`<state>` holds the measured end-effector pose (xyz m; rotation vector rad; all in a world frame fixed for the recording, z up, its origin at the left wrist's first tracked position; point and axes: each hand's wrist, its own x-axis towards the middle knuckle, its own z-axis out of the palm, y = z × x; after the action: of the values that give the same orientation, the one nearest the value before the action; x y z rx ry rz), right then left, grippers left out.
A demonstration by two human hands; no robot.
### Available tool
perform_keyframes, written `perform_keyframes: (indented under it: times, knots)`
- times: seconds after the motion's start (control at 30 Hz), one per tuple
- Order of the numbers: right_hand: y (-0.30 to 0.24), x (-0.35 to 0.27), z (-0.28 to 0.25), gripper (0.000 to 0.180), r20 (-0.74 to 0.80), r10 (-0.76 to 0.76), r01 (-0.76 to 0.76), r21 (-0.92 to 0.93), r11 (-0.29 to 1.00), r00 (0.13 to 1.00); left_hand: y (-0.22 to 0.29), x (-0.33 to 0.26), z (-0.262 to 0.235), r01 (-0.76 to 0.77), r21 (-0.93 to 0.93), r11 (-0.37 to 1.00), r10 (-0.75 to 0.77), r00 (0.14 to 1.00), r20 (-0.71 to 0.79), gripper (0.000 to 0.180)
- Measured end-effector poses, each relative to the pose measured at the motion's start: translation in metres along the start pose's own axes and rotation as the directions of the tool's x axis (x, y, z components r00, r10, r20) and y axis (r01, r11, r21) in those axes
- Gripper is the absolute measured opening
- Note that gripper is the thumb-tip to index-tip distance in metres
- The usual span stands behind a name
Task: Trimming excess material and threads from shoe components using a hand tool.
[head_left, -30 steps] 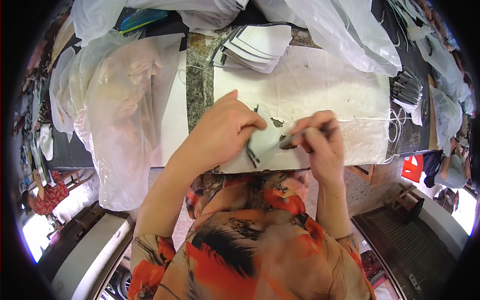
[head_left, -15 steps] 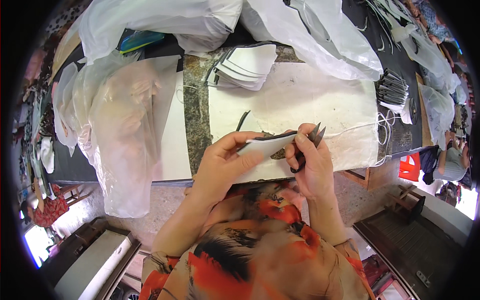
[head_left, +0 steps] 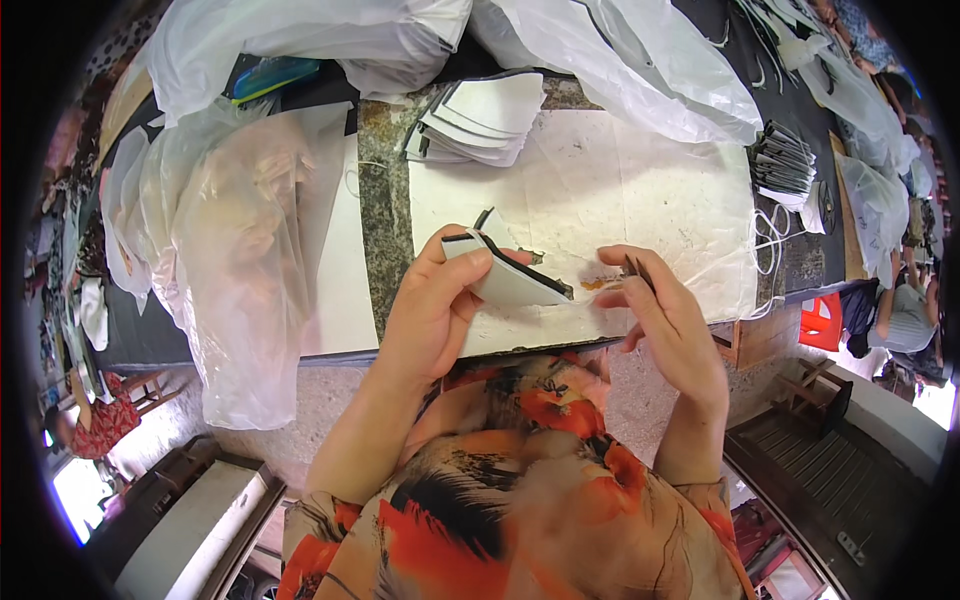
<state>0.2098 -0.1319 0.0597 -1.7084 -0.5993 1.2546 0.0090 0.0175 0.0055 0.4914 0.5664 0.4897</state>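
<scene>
My left hand [head_left: 425, 310] pinches a white fabric piece with black edging [head_left: 515, 284] between thumb and fingers. The piece hangs slantwise above the table's near edge, its black-bound side facing up and right. A short way to its right, my right hand [head_left: 685, 325] is curled around small dark scissors [head_left: 641, 273]; only their pointed metal blades show past the fingers. The scissors are apart from the piece. Just behind my left hand, another black-edged white piece [head_left: 488, 221] lies partly hidden.
A fanned stack of black-edged white pieces [head_left: 485, 125] lies at the back, on a worn white work sheet [head_left: 660, 190]. Plastic bags [head_left: 240, 240] drape the left and back. At right sit a tied bundle [head_left: 783, 165] and loose white cord [head_left: 770, 240].
My right hand has moved right with the scissors, letting go of the piece's right end. My left hand has tilted the piece, its right end now lower.
</scene>
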Motion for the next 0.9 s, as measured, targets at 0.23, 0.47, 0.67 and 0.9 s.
perform_keyframes:
  times: [0.23,0.47,0.67,0.9]
  knots:
    - [-0.033,-0.025,-0.010,0.031,-0.045,-0.186,0.107,-0.677,0.728,0.981,-0.001,-0.003,0.013,0.044,0.307,0.951,-0.032,0.999,-0.044,0.020]
    - [-0.014,0.008,0.001,0.030,0.209,-0.440,0.462,-0.642,0.612,0.874,0.006,-0.006,0.029,0.198,0.528,0.826,-0.225,0.974,-0.014,0.022]
    - [-0.013,0.013,0.002,0.036,0.312,-0.386,0.493,-0.632,0.598,0.868,0.010,-0.008,0.035,0.197,0.562,0.803,-0.247,0.969,0.013,0.024]
    - [-0.009,0.020,0.001,0.039,0.371,-0.479,0.593,-0.639,0.491,0.796,0.014,-0.008,0.043,0.320,0.388,0.864,-0.351,0.936,0.010,0.025]
